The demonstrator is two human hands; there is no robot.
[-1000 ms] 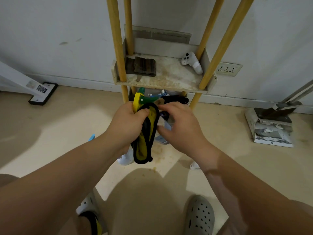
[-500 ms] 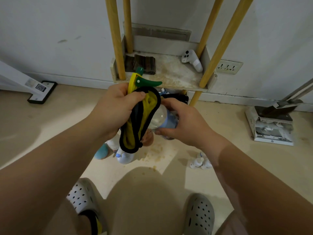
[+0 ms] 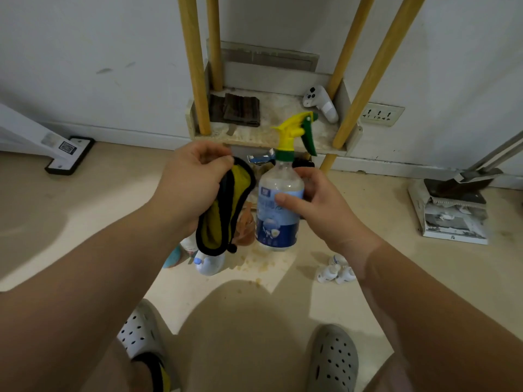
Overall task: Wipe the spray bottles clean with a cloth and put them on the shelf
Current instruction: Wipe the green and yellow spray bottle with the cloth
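Observation:
My right hand [image 3: 317, 205] grips a clear spray bottle [image 3: 278, 219] with a blue label and a yellow and green trigger head; it stands upright in the air in front of the low shelf [image 3: 268, 137]. My left hand [image 3: 192, 188] holds a yellow cloth with black edging [image 3: 223, 216], which hangs just left of the bottle without touching it. More bottles stand on the floor behind the cloth: a white one [image 3: 209, 263], an orange one [image 3: 244, 224] and a teal one [image 3: 172, 257], partly hidden.
The shelf has yellow wooden legs [image 3: 195, 66] and holds a dark brown cloth [image 3: 236, 110] and a white controller [image 3: 321, 103]. Small white bottles [image 3: 336, 271] lie on the floor at the right. A dustpan on paper [image 3: 450, 205] sits far right, a white stand base [image 3: 69, 154] far left.
The cloth came off the bottle: my left hand drew it aside to the left, and my right hand raised the bottle upright, so its trigger head and label now show.

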